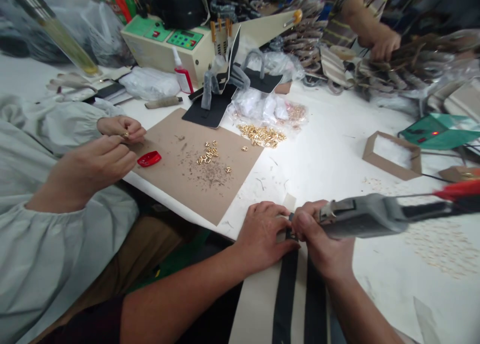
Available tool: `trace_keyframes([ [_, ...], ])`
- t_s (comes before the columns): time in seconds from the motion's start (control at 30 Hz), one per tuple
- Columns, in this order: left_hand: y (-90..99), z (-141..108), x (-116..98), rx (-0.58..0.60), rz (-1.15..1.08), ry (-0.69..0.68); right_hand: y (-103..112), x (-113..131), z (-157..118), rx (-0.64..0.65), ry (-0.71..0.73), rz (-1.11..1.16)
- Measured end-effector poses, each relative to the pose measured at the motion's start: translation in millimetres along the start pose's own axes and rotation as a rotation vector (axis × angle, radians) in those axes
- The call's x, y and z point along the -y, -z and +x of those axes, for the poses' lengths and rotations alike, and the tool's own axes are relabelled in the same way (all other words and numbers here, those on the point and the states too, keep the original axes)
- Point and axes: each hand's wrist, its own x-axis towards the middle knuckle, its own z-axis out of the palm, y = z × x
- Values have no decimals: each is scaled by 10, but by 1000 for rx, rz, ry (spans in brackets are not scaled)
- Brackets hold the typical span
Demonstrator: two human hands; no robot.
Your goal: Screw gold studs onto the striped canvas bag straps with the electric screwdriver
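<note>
My left hand (264, 231) is at the table's near edge, its thumb and forefinger closed about the top of a black strap (285, 296). The strap lies lengthwise on a beige panel (253, 309), alongside a second black strip (315, 304). My right hand (326, 244) is closed around a grey hand tool (367, 216) with a red and black rear part; its exact kind I cannot make out. The tool lies almost level, pointing left, and my right fingertips meet the strap beside my left hand. My fingers hide the spot between them.
A co-worker's hands (84, 166) hold a small gold piece over brown cardboard (228, 204) with gold fittings (210, 154) and a red dish (149, 158). More gold fittings (262, 135) lie behind. An open cardboard box (392, 171) and a green device (442, 131) stand right. Another person's hand (386, 46) is behind.
</note>
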Motion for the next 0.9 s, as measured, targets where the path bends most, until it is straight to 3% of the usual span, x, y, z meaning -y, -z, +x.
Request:
trace_keyframes([
  [0.13, 31, 6, -36, -1, 25, 16, 8, 73, 13, -14, -55, 132],
  [0.27, 52, -7, -79, -18, 43, 31, 210, 304, -88, -208, 20, 216],
  [0.33, 60, -17, -89, -19, 46, 11, 412, 446, -259, -356, -4, 126],
  [0.43, 90, -45, -86, -4, 49, -50, 793, 551, -674, -529, -297, -245],
  [0.5, 131, -95, -70, -28, 43, -89, 1054, 492, -989, -564, -559, -492],
  [0.57, 188, -198, -35, -105, 47, -133, 1285, 348, -1269, -549, -666, -611],
  [0.73, 303, -714, 139, -303, 166, -257, 1591, 0, -1665, -471, -617, -730],
  [0.9, 256, -1192, 204, -289, 387, -405, 1608, -31, -1733, -492, -590, -805],
])
